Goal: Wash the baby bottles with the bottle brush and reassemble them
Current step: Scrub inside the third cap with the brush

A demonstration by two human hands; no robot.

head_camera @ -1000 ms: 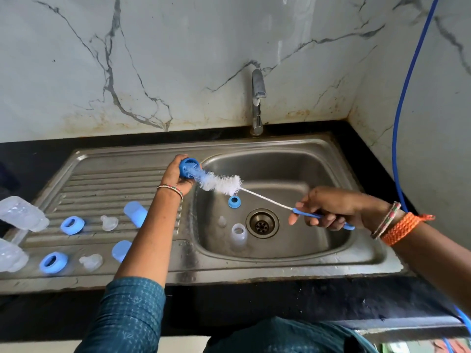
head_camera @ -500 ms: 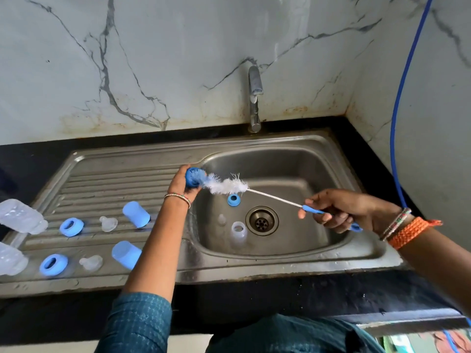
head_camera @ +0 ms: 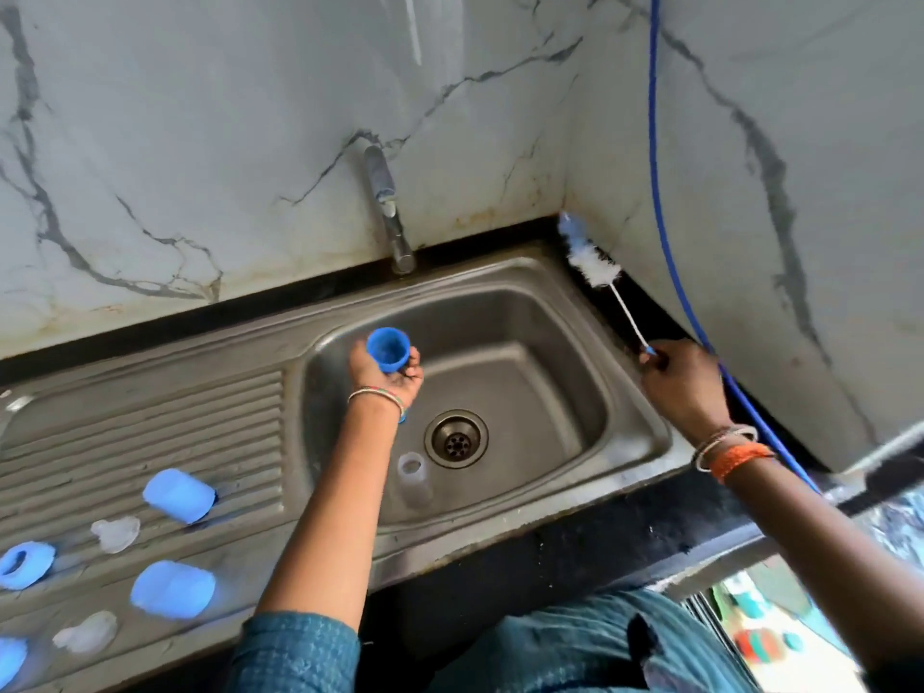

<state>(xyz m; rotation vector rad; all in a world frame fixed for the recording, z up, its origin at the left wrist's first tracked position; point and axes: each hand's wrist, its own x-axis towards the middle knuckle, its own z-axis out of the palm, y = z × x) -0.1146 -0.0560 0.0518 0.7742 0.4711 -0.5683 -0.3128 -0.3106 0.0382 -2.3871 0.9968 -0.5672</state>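
My left hand (head_camera: 387, 375) holds a blue bottle cap (head_camera: 388, 349) over the left side of the steel sink basin (head_camera: 550, 392), its open mouth facing up. My right hand (head_camera: 685, 387) grips the handle of the bottle brush (head_camera: 595, 265) at the sink's right rim; the white bristle head points into the back right corner against the wall. A clear bottle part (head_camera: 414, 475) lies in the basin beside the drain (head_camera: 456, 438). On the drainboard (head_camera: 150, 422) lie two blue caps (head_camera: 179, 494) (head_camera: 172, 589), clear nipples (head_camera: 116, 533) (head_camera: 86, 632) and a blue ring (head_camera: 25, 564).
The tap (head_camera: 387, 212) stands behind the basin, no water running. A blue hose (head_camera: 665, 217) runs down the right wall past my right wrist. A black counter (head_camera: 525, 582) edges the sink in front. Another blue ring (head_camera: 10, 660) sits at the far left edge.
The brush has come out of the blue cap and swung right to the back corner. My left hand moved over the basin with the cap. The view shifted right.
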